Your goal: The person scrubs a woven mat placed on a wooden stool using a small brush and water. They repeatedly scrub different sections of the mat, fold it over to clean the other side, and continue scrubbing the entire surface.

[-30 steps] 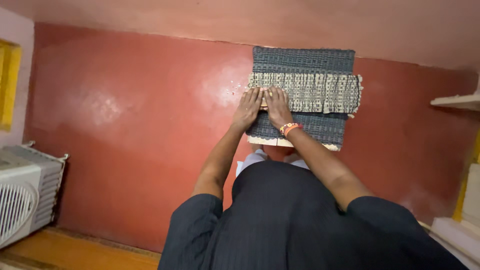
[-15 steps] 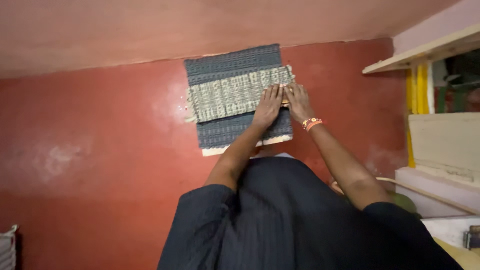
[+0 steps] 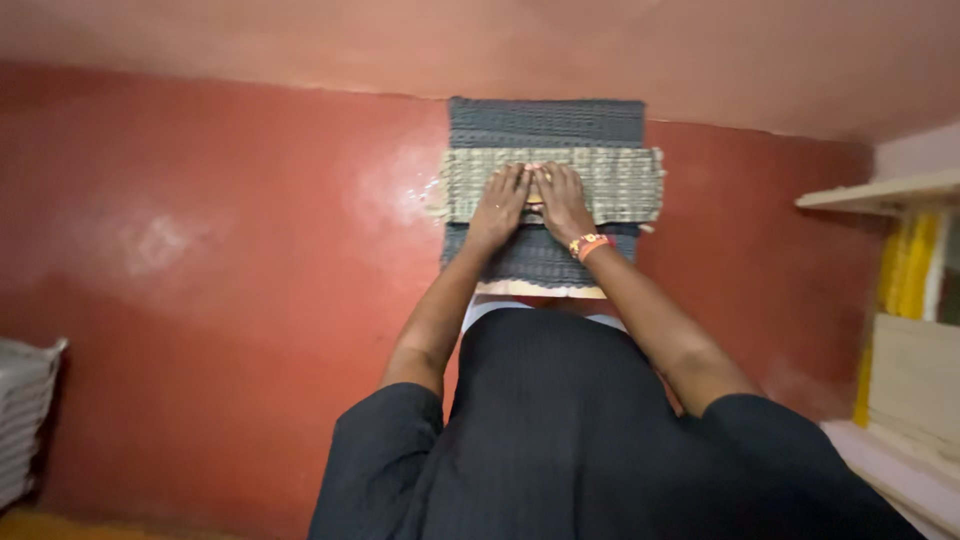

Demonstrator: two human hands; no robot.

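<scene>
Fingers of both hands lie flat and spread, gripping nothing, pressed side by side on the pale woven band (image 3: 610, 185) across the dark grey woven mat (image 3: 545, 122), which lies on the red floor (image 3: 230, 250). Pressing evenly through the palms, thumbs close together, would likely keep the band straight. The left hand (image 3: 500, 205) and right hand (image 3: 560, 200) touch at the thumbs; both arms reach forward, nearly straight, a beaded wristband (image 3: 588, 243) on the right wrist.
</scene>
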